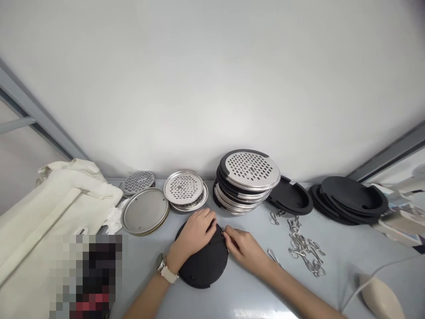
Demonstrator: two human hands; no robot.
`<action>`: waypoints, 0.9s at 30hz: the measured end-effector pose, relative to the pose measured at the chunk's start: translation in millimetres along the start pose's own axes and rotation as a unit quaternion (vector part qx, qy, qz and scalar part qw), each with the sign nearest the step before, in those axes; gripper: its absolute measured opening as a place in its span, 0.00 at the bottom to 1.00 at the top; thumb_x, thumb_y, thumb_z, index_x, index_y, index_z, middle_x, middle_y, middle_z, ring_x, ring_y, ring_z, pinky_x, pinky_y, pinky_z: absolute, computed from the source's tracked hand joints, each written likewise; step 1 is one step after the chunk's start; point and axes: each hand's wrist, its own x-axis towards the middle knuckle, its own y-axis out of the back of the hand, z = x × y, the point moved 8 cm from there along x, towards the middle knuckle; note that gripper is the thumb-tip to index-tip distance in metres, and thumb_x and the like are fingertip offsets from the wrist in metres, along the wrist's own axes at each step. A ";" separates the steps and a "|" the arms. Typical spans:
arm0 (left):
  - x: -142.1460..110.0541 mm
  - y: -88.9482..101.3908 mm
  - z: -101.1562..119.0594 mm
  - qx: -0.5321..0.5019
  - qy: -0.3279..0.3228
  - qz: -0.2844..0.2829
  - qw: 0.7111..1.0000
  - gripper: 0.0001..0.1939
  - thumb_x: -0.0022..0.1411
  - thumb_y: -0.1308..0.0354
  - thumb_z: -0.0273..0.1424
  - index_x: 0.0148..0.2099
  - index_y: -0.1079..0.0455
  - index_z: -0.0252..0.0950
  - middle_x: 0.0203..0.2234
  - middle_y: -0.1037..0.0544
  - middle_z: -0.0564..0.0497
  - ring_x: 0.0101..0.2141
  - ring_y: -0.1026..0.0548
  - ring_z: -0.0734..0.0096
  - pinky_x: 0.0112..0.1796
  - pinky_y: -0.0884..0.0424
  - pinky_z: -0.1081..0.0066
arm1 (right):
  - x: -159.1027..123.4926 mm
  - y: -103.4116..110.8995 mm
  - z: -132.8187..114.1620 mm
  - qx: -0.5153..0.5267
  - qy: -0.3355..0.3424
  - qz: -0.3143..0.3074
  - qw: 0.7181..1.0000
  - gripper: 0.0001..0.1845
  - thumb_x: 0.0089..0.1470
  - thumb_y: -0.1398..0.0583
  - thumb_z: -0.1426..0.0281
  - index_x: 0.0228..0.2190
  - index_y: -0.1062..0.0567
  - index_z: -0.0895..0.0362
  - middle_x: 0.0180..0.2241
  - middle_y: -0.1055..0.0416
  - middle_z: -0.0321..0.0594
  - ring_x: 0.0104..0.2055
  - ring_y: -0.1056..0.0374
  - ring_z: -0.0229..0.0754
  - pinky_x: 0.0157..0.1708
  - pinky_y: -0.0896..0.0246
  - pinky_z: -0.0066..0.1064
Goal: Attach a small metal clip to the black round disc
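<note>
My left hand (196, 232), with a watch on its wrist, lies over the upper part of a black round cover (202, 268) and holds it down on the table. Its fingers are bent and close together. At the cover's right edge my right hand (241, 246) is closed in a pinch. A glint of metal shows at its fingertips, seemingly a small metal clip, mostly hidden by the fingers. Right of that hand lie a single wire clip (275, 258) and a loose heap of wire clips (303, 248).
Behind the hands stands a tall stack of perforated metal discs (250, 170) with black covers. More black covers (353, 195) lie at the right, near a beige mouse (381, 299). Plain metal discs (145, 212) and grater-like discs (184, 190) are left, beside cream cloth (59, 199).
</note>
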 end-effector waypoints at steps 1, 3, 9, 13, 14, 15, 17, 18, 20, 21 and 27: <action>-0.3 0.3 0.0 0.002 0.001 0.002 1.000 0.07 0.66 0.55 0.26 0.34 0.39 0.36 0.30 0.32 0.52 0.34 0.31 0.68 0.37 0.36 0.67 | -0.3 0.1 -0.5 0.004 0.001 -0.004 1.000 0.13 0.65 0.55 0.69 0.28 0.42 0.53 0.22 0.39 0.32 0.23 0.42 0.37 0.25 0.50 0.29; -0.8 0.1 -0.2 0.003 0.001 0.002 1.000 0.07 0.66 0.55 0.27 0.34 0.39 0.36 0.31 0.32 0.52 0.34 0.31 0.68 0.37 0.36 0.67 | -0.8 1.7 -2.1 0.011 0.004 -0.005 1.000 0.13 0.66 0.55 0.69 0.28 0.42 0.53 0.22 0.38 0.32 0.23 0.41 0.37 0.25 0.50 0.29; -2.8 1.9 0.7 0.002 -0.002 0.008 1.000 0.07 0.66 0.55 0.26 0.34 0.40 0.36 0.31 0.31 0.51 0.34 0.31 0.68 0.36 0.36 0.67 | -1.6 2.9 -2.6 0.014 0.008 -0.006 1.000 0.13 0.66 0.55 0.68 0.28 0.40 0.53 0.23 0.36 0.33 0.23 0.40 0.38 0.25 0.48 0.29; -3.6 3.5 1.7 -0.001 -0.005 0.013 1.000 0.07 0.66 0.55 0.26 0.34 0.39 0.37 0.31 0.31 0.51 0.34 0.31 0.68 0.36 0.36 0.67 | -1.6 1.2 -0.6 0.016 0.010 -0.007 1.000 0.14 0.66 0.55 0.67 0.28 0.40 0.53 0.23 0.36 0.33 0.23 0.40 0.38 0.25 0.48 0.29; -3.6 3.0 1.6 0.000 -0.005 0.012 1.000 0.07 0.66 0.55 0.26 0.34 0.39 0.37 0.31 0.31 0.51 0.34 0.31 0.68 0.36 0.36 0.67 | -1.4 1.2 -0.5 0.018 0.010 -0.006 1.000 0.14 0.66 0.55 0.67 0.28 0.39 0.53 0.23 0.37 0.33 0.23 0.41 0.37 0.25 0.49 0.29; -3.4 2.4 1.3 0.000 -0.006 0.011 1.000 0.07 0.67 0.55 0.26 0.34 0.39 0.37 0.31 0.31 0.51 0.34 0.31 0.68 0.37 0.36 0.67 | -1.1 1.5 -0.5 0.020 0.008 -0.005 1.000 0.14 0.66 0.55 0.67 0.28 0.39 0.54 0.22 0.37 0.33 0.23 0.41 0.37 0.25 0.49 0.29; -3.1 1.1 0.8 0.001 -0.008 0.009 1.000 0.08 0.67 0.55 0.27 0.34 0.39 0.37 0.31 0.31 0.51 0.34 0.31 0.68 0.37 0.36 0.66 | -0.2 2.6 -0.9 0.024 0.003 -0.005 1.000 0.14 0.66 0.55 0.67 0.27 0.40 0.54 0.22 0.38 0.33 0.22 0.42 0.37 0.24 0.50 0.29; -3.0 0.9 0.7 0.002 -0.010 0.009 1.000 0.08 0.67 0.55 0.27 0.34 0.39 0.37 0.30 0.31 0.51 0.34 0.31 0.68 0.37 0.36 0.66 | 0.4 3.7 -1.3 0.026 -0.002 -0.004 1.000 0.14 0.65 0.54 0.67 0.27 0.40 0.54 0.21 0.39 0.32 0.22 0.43 0.37 0.24 0.50 0.29; -3.0 1.9 0.8 0.000 -0.013 0.014 1.000 0.07 0.66 0.55 0.27 0.34 0.38 0.37 0.30 0.31 0.51 0.34 0.31 0.68 0.37 0.36 0.66 | 1.5 5.1 -3.3 0.031 -0.004 -0.007 0.999 0.15 0.65 0.54 0.68 0.25 0.41 0.54 0.21 0.41 0.32 0.22 0.44 0.36 0.24 0.50 0.28; -3.1 2.6 1.1 -0.002 -0.014 0.016 1.000 0.07 0.66 0.54 0.26 0.35 0.38 0.37 0.30 0.31 0.51 0.34 0.31 0.68 0.37 0.35 0.66 | 1.8 5.6 -4.2 0.030 -0.004 -0.009 1.000 0.15 0.64 0.53 0.68 0.25 0.41 0.54 0.20 0.42 0.31 0.22 0.45 0.36 0.24 0.50 0.28; -4.3 6.0 3.0 -0.012 -0.020 0.027 0.999 0.07 0.66 0.54 0.26 0.34 0.38 0.37 0.30 0.32 0.52 0.34 0.31 0.68 0.37 0.35 0.66 | 1.3 7.0 -5.0 0.028 -0.006 0.001 1.000 0.16 0.64 0.53 0.68 0.23 0.43 0.54 0.19 0.46 0.29 0.21 0.48 0.35 0.23 0.51 0.27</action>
